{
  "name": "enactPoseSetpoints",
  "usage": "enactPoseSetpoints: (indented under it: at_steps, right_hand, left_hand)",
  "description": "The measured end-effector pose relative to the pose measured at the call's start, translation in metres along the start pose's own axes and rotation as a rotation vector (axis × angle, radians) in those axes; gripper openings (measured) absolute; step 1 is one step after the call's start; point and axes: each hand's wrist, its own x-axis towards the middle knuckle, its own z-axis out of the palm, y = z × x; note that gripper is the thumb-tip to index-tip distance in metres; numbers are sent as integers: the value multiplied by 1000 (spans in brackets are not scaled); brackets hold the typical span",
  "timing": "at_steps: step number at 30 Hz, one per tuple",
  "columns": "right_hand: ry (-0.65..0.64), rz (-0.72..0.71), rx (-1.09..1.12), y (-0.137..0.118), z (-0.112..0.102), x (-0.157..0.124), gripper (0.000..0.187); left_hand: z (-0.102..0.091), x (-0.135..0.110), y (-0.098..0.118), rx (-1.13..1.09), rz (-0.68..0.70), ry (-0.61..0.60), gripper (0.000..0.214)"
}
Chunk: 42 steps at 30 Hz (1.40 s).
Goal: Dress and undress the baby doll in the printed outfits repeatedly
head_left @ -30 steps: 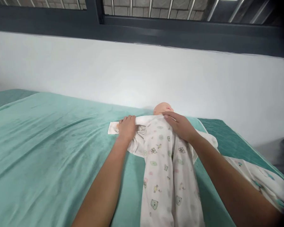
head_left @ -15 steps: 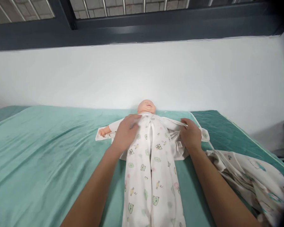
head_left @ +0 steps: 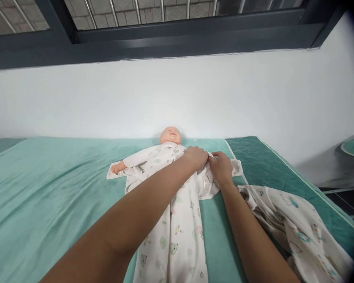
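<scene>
Hands (head_left: 196, 157) (head_left: 221, 169) curled, close tog.; L arm (head_left: 129, 212) over doll (head_left: 171, 135)

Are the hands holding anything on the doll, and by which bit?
The right hand seems to pinch the doll's white sleeve partway along; whether the left hand grips it too can't be told.

Bare hands close together, fingers bent
Left forearm (head_left: 129, 212) slants far and right to the left hand (head_left: 197, 158); right forearm (head_left: 250, 232) angles leftward, right hand (head_left: 221, 169) pinching.
</scene>
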Motion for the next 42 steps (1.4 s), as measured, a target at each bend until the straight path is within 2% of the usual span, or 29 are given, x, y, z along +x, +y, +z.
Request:
enactPoseSetpoints:
  at_steps: [4, 8, 16, 23, 28, 32, 35, 37, 40, 41, 42]
  right_hand:
    - [4, 4, 62, -1, 0, 0, 30]
    - [20, -20, 173, 3, 1, 2, 28]
    - [55, 74, 348, 6, -4, 4, 24]
    - [67, 125, 531, 11, -1, 7, 22]
    - [39, 167, 741, 11, 1, 9, 27]
    - [20, 177, 907, 13, -3, 15, 30]
    - [71, 181, 946, 13, -10, 16, 27]
    - [163, 189, 933, 7, -13, 11, 28]
    - [285, 62, 784, -17, -14, -10, 33]
    - [254, -26, 723, -28, -13, -20, 33]
    - [171, -117, 691, -39, -10, -31, 34]
  left_hand:
    - [7, 16, -2, 28, 23, -12, 36]
    - [8, 16, -6, 61, 21, 34, 38]
    - [-9, -13, -33, 123, -10, 151, 32]
    - [-28, -45, -52, 86, -76, 167, 29]
    - [-29, -54, -47, 119, -21, 154, 26]
    - [-25, -50, -38, 123, 17, 159, 23]
    - [-19, -39, -32, 85, -19, 122, 30]
    - [-15, -31, -27, 47, -33, 80, 39]
    - [-13, -33, -21, -8, -51, 44, 44]
    - [-13, -40, -21, -29, -59, 55, 42]
    - [-13, -50, -22, -56, -73, 81, 37]
